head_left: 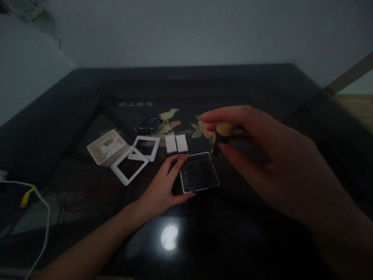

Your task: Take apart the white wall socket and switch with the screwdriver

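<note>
My left hand [166, 179] grips a switch box [199, 173] by its left side, fingers on the far edge and thumb on the near one. The box has a white rim and a black inner plate, with a small screw showing at the plate's left. Above its right edge, my right hand [262, 144] pinches a screwdriver [223, 134] with a yellow and black handle, pointing down. The screwdriver's tip is too dark to make out against the box. Two small screws [162, 156] lie just beyond my left fingers.
Two white rocker plates [176, 143] lie behind the box. To the left are two overlapping white frames [129, 165], a white back box [107, 147] and a black switch module [148, 123]. A white cable [48, 217] hangs at the far left of the dark glossy table [233, 233].
</note>
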Demonstrator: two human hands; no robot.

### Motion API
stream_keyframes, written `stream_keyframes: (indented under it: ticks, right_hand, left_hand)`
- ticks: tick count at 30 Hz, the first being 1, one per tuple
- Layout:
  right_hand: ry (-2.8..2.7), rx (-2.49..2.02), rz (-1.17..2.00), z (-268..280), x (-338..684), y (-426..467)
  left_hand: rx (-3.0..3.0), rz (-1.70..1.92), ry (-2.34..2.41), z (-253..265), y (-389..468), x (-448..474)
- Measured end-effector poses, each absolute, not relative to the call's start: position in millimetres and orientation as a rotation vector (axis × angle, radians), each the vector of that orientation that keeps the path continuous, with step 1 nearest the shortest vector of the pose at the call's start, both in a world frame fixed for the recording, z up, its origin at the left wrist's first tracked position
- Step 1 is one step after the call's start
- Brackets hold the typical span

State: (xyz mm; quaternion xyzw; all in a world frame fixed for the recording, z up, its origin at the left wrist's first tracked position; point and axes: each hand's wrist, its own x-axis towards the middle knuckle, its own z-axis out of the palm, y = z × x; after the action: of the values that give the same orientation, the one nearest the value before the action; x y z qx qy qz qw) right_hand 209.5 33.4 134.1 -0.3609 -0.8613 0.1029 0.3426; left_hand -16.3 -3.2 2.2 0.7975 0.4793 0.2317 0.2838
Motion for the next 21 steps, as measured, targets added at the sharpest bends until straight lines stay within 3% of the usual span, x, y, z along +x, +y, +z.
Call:
stream_keyframes:
  ticks: [8,15,21]
  right_hand:
    - [-2.161,-0.893,-0.020,121,203,39]
    - [-2.253,-0.929,0.175,130,211,39]
    - [-2.190,-0.890,0.047,124,207,41]
  left_hand:
    - [2.172,0.650,1.270,-1,-2,-17]
    - [2.146,0.657,1.256,1,-2,-16]
    - [2.163,0.669,1.253,-1,-2,-16]
